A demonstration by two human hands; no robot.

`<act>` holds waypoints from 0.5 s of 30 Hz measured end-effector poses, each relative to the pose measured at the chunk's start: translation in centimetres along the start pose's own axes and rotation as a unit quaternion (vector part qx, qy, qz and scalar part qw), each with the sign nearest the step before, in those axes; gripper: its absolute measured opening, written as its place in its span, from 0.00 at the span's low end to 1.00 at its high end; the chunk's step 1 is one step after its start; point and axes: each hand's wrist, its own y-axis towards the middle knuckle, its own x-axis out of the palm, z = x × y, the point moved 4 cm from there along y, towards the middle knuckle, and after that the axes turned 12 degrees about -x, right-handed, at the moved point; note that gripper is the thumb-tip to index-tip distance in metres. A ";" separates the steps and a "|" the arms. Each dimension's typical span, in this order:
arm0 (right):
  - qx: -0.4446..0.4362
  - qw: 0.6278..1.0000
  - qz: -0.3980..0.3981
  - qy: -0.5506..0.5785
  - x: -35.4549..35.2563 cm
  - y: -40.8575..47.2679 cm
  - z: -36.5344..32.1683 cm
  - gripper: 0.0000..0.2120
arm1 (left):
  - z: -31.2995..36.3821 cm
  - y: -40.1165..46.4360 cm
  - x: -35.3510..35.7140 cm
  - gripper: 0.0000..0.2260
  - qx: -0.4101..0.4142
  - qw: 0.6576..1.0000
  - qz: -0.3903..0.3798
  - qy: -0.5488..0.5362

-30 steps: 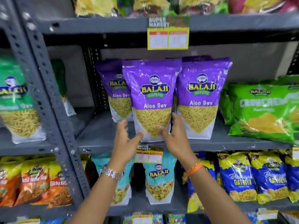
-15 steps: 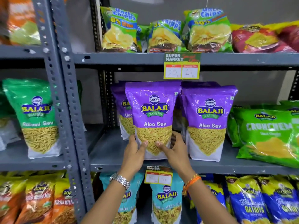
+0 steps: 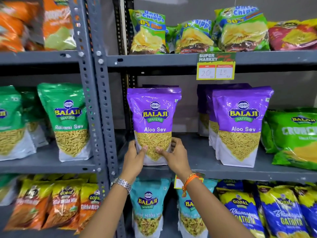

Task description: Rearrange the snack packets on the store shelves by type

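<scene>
A purple Aloo Sev packet [image 3: 154, 117] stands upright at the left end of the middle shelf [image 3: 223, 170]. My left hand [image 3: 134, 160] grips its lower left corner and my right hand [image 3: 175, 157] grips its lower right corner, thumbs on the front. Another purple packet edge shows just behind it. Further right on the same shelf stands a group of purple Aloo Sev packets [image 3: 240, 124], apart from the held one by a gap.
Green Crunchem packets [image 3: 291, 138] lie at the right of the middle shelf. Green Ratlami Sev packets [image 3: 68, 121] fill the left bay beyond the grey upright post [image 3: 101, 109]. Uncle Chipps bags [image 3: 149, 31] sit above; teal Balaji packets [image 3: 147, 208] and blue Gathiya packets [image 3: 243, 213] below.
Both hands have slid the purple packet to the left along the shelf, opening a gap between it and the other purple packets. The view has also tilted upward.
</scene>
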 end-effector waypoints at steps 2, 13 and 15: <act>0.003 1.000 0.002 -0.008 0.1 0.1 0.0 0.31 | 0.0 0.3 0.0 0.12 -0.003 1.000 -0.010 -0.004; 0.035 0.999 -0.029 -0.029 0.2 0.6 0.2 0.35 | -0.2 1.1 0.4 0.14 -0.019 0.999 -0.026 -0.010; 0.033 0.998 -0.039 -0.033 0.1 0.4 0.1 0.35 | -0.1 0.9 0.5 0.15 -0.019 0.999 -0.025 -0.009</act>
